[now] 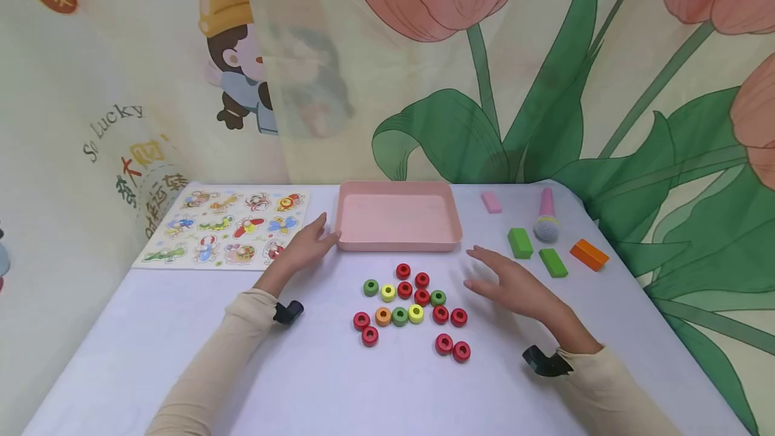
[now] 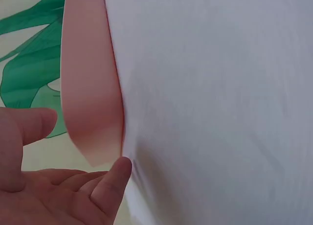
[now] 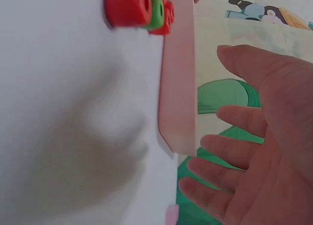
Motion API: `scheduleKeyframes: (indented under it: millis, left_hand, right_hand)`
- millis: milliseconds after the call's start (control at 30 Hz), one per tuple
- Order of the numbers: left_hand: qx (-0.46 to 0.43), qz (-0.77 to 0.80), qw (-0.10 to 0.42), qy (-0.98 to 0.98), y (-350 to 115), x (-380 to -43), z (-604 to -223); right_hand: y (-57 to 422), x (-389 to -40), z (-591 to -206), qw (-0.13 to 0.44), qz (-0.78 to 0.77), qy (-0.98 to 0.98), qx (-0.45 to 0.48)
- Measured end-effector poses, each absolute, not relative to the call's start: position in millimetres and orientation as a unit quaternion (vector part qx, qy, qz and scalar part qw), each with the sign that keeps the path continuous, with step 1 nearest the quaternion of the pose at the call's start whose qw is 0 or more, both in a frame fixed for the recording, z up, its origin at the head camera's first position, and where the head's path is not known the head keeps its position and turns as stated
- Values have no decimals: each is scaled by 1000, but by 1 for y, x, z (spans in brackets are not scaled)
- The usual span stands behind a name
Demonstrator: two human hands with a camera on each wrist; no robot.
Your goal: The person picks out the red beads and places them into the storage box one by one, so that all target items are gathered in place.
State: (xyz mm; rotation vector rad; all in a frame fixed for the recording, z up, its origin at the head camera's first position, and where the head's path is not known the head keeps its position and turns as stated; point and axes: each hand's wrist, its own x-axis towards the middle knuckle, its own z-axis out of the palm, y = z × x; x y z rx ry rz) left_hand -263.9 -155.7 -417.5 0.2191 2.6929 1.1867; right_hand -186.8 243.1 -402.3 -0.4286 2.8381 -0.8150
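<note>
My left hand is beside the near left corner of a pink rectangular tray, its fingers loosely extended and the fingertips right at the tray's side. In the left wrist view the thumb stands apart from the tray wall. To the right of the tray, my right hand hovers over the table with fingers spread and nothing in its grasp. Between the hands lie several round beads with holes: red beads, green beads, yellow beads and an orange bead.
A sheet of insect pictures lies at the back left. On the right are a toy microphone, a pink block, two green blocks and an orange block. A printed cloth hangs behind the white table.
</note>
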Motion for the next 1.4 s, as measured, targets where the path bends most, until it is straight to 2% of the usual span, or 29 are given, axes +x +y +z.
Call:
scheduleKeyframes:
  millis: [300,533,833,1033,1167,1400]
  left_hand:
    - [69,514,73,852,-152,-275,-427]
    - [43,551,64,831,-150,-274,-426]
    - [-24,699,105,707,-147,-273,-430]
    - [-79,753,124,641,-145,-275,-432]
    - [-86,763,128,627,-144,-274,-433]
    - [-94,774,132,613,-145,-274,-437]
  right_hand:
    - [236,-160,-413,114,-348,918,-152]
    - [227,-144,-426,101,-417,895,-121]
    - [220,-135,-445,70,-450,883,-110]
    - [219,-134,-446,66,-440,891,-91]
    - [224,-139,-441,68,-441,890,-96]
    - [235,-180,-421,69,-452,882,-114]
